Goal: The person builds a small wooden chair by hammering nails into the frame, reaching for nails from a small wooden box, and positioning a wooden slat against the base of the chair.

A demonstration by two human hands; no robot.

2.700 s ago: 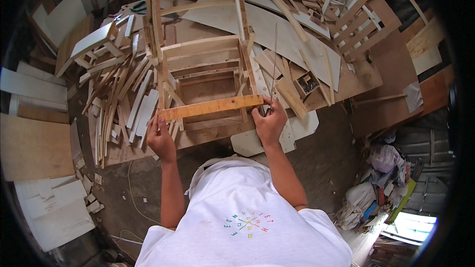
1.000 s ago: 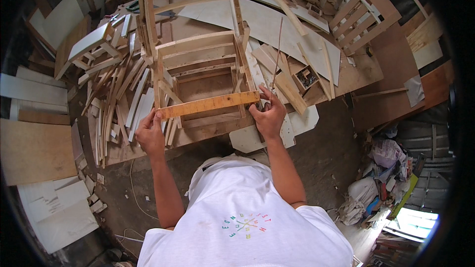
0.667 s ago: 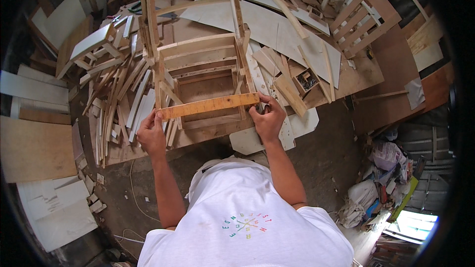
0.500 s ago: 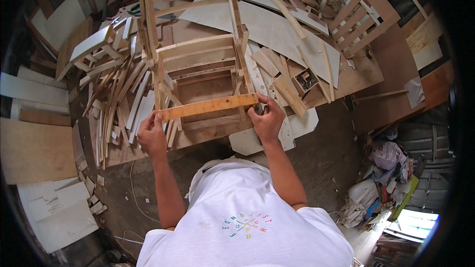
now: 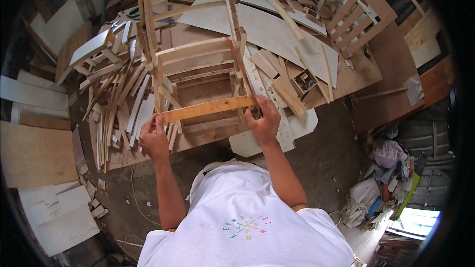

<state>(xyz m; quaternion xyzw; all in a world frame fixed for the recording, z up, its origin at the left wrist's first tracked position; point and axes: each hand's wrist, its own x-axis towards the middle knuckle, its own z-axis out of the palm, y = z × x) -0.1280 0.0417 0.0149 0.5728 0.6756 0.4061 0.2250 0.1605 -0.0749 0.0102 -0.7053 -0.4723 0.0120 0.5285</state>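
Observation:
A bare wooden chair frame with a slatted back stands on the worktable in front of me. Across its near side runs an orange-brown wooden rail, roughly level. My left hand pinches the rail's left end, thumb on the face toward me. The right end is gripped by my right hand, its fingers curled around the corner where the rail meets the frame. My fingers partly cover both ends, so I cannot tell how the rail is joined there.
Loose wood strips are heaped left of the frame, near a small white-topped stool. To the right lie a long pale board, wood blocks and a small box of hardware. A slatted panel stands farther right.
My right hand and the rail's right end have shifted slightly left. The left hand has moved down a little. Both hands keep their hold on the rail.

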